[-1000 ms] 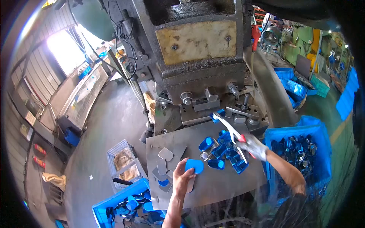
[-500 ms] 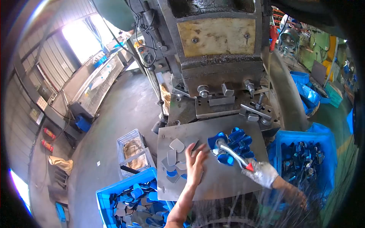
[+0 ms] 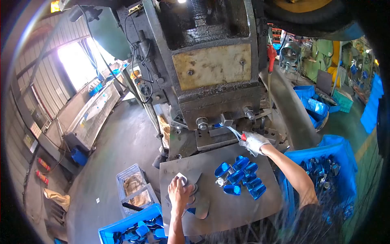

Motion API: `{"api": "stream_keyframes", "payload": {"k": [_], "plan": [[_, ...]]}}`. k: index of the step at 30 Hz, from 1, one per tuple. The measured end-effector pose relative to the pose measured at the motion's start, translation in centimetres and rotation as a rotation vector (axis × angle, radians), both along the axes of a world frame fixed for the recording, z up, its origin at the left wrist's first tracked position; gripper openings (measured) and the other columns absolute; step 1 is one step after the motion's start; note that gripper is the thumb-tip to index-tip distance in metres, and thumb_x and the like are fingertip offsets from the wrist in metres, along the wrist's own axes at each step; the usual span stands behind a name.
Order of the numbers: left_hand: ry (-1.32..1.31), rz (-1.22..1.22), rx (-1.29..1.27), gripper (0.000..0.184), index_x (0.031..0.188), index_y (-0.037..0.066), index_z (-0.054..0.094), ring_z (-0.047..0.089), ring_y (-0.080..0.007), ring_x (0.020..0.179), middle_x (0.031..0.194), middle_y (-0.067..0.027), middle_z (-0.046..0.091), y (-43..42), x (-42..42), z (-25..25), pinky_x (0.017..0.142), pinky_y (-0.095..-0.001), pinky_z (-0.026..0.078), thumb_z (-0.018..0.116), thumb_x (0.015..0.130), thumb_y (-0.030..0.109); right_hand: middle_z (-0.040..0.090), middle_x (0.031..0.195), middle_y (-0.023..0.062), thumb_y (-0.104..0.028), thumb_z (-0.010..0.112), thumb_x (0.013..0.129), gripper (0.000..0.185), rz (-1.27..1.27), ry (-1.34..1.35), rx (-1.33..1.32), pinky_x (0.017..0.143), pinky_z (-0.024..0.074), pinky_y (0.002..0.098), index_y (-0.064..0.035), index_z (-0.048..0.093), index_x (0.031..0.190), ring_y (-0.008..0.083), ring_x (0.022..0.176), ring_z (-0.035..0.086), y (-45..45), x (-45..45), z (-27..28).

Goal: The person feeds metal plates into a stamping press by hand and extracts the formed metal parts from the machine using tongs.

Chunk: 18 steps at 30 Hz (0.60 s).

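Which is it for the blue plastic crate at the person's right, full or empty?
Not empty: shiny blue metal pieces are heaped inside the blue plastic crate. Depth: cannot tell.

The cups [image 3: 241, 163] are shiny blue. The far left tank [image 3: 106, 34] is dull green. The metal plate [image 3: 214, 65] is cream with brown blotches.
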State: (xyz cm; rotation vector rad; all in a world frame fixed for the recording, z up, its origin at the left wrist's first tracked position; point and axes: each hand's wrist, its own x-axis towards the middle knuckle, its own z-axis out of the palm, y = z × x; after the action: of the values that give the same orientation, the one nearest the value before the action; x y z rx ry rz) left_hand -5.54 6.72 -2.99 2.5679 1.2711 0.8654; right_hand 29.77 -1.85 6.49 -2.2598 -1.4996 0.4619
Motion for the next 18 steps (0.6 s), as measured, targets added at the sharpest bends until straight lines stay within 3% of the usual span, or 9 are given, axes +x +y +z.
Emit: {"api": "stream_keyframes", "payload": {"k": [3,8,11,15,16,18], "plan": [[0.016,0.006,-0.063,0.057,0.117,0.002,0.047,0.041,-0.0356,0.116,0.127,-0.0210,0.044,0.8,0.1,-0.5,0.098,-0.0441,0.031,0.066,0.073,0.032,0.060,0.072,0.0128,-0.038,0.054,0.083,0.030,-0.012,0.050,-0.024,0.064,0.0436,0.0410,-0.0083,0.052,0.087,0.0306,0.072,0.059,0.5,0.6,-0.3],[-0.023,0.056,-0.098,0.051,0.114,0.007,0.050,0.047,-0.0352,0.109,0.119,-0.0204,0.050,1.3,0.3,0.3,0.091,-0.0419,0.038,0.067,0.072,0.029,0.061,0.074,0.0129,-0.040,0.054,0.083,0.032,-0.008,0.099,-0.060,0.064,0.0438,0.0421,-0.0082,0.053,0.088,0.0306,0.074,0.060,1.4,1.4,-0.3],[-0.020,0.040,-0.087,0.049,0.110,0.007,0.053,0.050,-0.0346,0.104,0.115,-0.0179,0.053,1.4,0.3,0.5,0.087,-0.0410,0.042,0.069,0.070,0.028,0.061,0.075,0.0132,-0.040,0.054,0.082,0.033,0.009,-0.037,-0.096,0.064,0.0436,0.0426,-0.0080,0.053,0.088,0.0309,0.074,0.060,1.3,1.5,0.6],[-0.011,0.049,-0.074,0.049,0.106,0.007,0.055,0.054,-0.0311,0.095,0.104,-0.0130,0.058,1.3,0.3,1.5,0.081,-0.0393,0.044,0.073,0.065,0.027,0.057,0.061,0.0097,-0.039,0.051,0.084,0.031,-0.048,0.128,-0.083,0.052,0.0439,0.0375,-0.0077,0.054,0.085,0.0229,0.055,0.058,0.7,1.4,2.1],[0.020,0.060,-0.078,0.049,0.105,0.008,0.056,0.055,-0.0298,0.092,0.099,-0.0115,0.059,1.3,0.3,1.8,0.080,-0.0392,0.045,0.073,0.064,0.027,0.056,0.058,0.0087,-0.037,0.051,0.084,0.030,-0.004,-0.028,-0.077,0.050,0.0433,0.0370,-0.0071,0.054,0.082,0.0215,0.053,0.058,0.8,1.3,2.8],[0.009,0.051,-0.062,0.049,0.105,0.008,0.056,0.055,-0.0300,0.092,0.099,-0.0114,0.059,1.2,0.1,1.8,0.079,-0.0389,0.045,0.073,0.063,0.026,0.056,0.057,0.0086,-0.037,0.051,0.084,0.030,0.006,-0.054,-0.069,0.049,0.0432,0.0359,-0.0073,0.054,0.082,0.0198,0.052,0.058,0.7,1.3,3.0]]}}
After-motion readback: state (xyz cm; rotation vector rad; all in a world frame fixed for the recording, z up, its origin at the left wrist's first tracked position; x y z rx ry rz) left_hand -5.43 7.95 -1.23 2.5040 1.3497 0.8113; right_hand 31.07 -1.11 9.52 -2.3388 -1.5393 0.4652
